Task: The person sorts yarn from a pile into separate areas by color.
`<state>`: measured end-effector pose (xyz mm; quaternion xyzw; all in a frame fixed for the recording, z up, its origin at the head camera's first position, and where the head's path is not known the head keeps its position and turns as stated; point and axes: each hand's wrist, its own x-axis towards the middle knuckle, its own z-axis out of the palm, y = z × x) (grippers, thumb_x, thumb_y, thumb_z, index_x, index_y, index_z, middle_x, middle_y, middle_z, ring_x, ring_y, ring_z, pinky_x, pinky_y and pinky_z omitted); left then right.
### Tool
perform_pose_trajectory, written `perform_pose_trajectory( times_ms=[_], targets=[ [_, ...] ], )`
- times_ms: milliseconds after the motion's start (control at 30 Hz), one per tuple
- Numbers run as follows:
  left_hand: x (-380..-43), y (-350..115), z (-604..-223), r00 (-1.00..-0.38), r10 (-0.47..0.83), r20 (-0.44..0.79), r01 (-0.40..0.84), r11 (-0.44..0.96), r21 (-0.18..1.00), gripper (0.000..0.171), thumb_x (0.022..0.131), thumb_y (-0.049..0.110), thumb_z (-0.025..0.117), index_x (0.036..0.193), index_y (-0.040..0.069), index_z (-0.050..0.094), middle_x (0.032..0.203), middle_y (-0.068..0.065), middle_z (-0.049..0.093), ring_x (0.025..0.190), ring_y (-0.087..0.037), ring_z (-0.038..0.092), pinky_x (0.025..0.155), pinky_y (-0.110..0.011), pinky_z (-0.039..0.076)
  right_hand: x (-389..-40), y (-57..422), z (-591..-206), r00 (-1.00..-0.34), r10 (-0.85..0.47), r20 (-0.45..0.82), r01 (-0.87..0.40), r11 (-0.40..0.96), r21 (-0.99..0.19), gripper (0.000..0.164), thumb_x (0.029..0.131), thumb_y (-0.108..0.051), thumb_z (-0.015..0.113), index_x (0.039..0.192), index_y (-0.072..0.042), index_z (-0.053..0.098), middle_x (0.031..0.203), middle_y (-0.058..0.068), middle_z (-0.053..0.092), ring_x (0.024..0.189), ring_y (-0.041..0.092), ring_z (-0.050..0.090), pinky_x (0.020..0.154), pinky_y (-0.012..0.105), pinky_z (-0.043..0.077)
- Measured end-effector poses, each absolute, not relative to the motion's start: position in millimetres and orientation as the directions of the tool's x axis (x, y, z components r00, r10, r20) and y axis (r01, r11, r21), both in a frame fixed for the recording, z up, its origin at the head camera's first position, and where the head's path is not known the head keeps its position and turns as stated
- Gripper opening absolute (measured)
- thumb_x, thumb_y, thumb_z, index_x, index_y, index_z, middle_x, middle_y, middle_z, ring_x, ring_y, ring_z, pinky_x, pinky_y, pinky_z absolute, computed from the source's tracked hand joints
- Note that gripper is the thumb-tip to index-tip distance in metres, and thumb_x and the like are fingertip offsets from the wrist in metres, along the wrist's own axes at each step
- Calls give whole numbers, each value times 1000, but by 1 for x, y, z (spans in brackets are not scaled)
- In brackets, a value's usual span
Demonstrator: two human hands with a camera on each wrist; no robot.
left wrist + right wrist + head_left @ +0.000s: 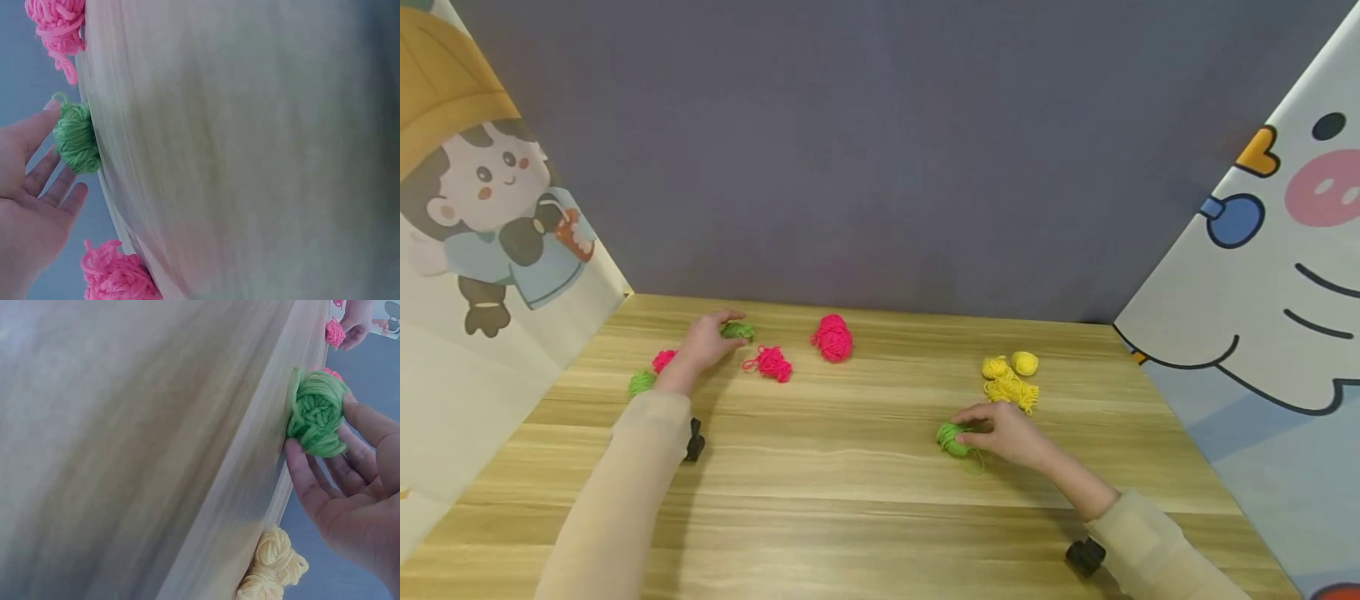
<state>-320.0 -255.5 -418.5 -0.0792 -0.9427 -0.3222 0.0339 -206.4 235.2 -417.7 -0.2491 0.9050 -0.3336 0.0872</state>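
At the far left of the table, my left hand (703, 343) reaches beside a green yarn ball (739, 332). In the left wrist view, the thumb meets the edge of that green ball (78, 139), while the other fingers spread loosely beside and behind it. My right hand (1009, 433) pinches another green yarn ball (952, 439) right of centre, near the tabletop. The right wrist view shows the thumb on one side of this ball (319, 415) and fingers on the other. A loose strand (976, 462) trails from it.
A pink yarn ball (832, 338) and a loose pink bundle (772, 364) lie right of my left hand. Another pink piece (664, 360) and a green ball (642, 382) sit by the left wrist. Several yellow yarn pieces (1011, 390) lie beyond my right hand. A grey wall (880, 167) stands behind.
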Motion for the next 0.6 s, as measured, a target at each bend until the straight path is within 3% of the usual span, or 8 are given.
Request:
perform_pose_trajectory(
  times_ms=[133,367,600],
  targets=[
    [-323,-259,-420,-989,125,82,149,788,597,49,89,12,65,133,-1,48,142,-30,36,131,-49,30,109,-61,22,-207,236,-419,-863,-505,-2,-377,646,-663,27,86,-22,69,109,-8,70,107,9,69,96,22,65,73,24,56],
    [-326,-262,-421,-985,133,112,173,805,568,39,87,4,64,124,-3,56,134,-30,46,124,-47,40,106,-57,30,-207,237,-421,-867,-498,-9,-368,653,-662,27,86,-23,69,109,-10,70,107,9,70,96,21,66,71,21,55],
    [-328,-260,-421,-987,126,102,161,807,568,36,87,4,64,122,-3,58,133,-30,47,124,-47,41,107,-55,30,-207,237,-421,-865,-502,-21,-366,658,-658,28,86,-24,69,109,-8,70,106,10,70,91,19,67,66,19,54]
  ],
)
